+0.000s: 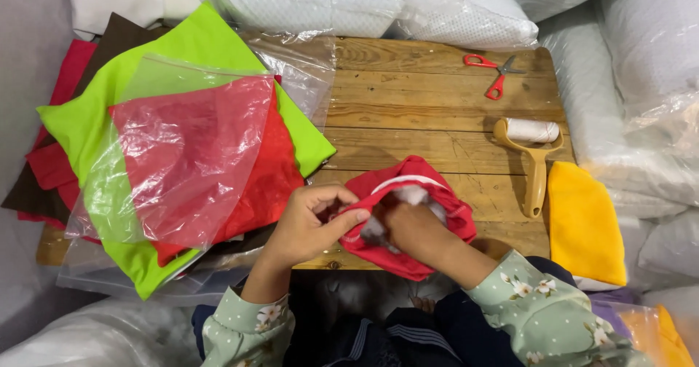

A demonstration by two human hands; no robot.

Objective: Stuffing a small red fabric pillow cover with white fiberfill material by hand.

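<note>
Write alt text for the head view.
Two hands work white stuffing into a red fabric cover on a wooden table: the left hand grips its opening, the right hand reaches inside. Beside it lie a tan lint roller and red-handled scissors.

One scissors (496, 73) – one lint roller (534, 156) – one red cover (408, 214)

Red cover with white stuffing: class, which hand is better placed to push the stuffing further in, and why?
Probably the right hand: it is already inside the opening of the red cover, against the white stuffing. The left hand pinches the cover's edge, holding it open.
</note>
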